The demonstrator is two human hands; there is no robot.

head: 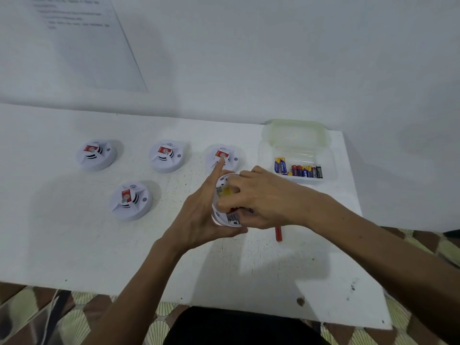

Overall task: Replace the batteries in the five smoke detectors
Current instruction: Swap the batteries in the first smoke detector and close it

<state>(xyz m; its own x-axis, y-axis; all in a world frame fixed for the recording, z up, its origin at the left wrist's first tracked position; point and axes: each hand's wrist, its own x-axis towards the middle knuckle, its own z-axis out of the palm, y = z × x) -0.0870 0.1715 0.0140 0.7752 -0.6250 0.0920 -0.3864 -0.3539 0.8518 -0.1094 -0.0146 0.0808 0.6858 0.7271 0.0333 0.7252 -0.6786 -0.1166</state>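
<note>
My left hand [199,215] grips a white smoke detector [222,195] turned on its side, its open back facing right, index finger stretched up. My right hand [261,197] has its curled fingers in the detector's back, over a yellow part and a red battery end; what they pinch is hidden. Other white detectors with red stickers sit face up on the table: one at far left [95,154], one in the middle [167,155], one behind my left hand [225,156], one in front [130,200]. A red battery [278,234] lies under my right wrist.
A clear plastic box [302,158] at the back right holds several batteries [298,169], its lid [295,133] standing open behind it. The white table [124,257] ends at a wall behind; a sheet with text [82,41] hangs there. Patterned floor shows below the table's front edge.
</note>
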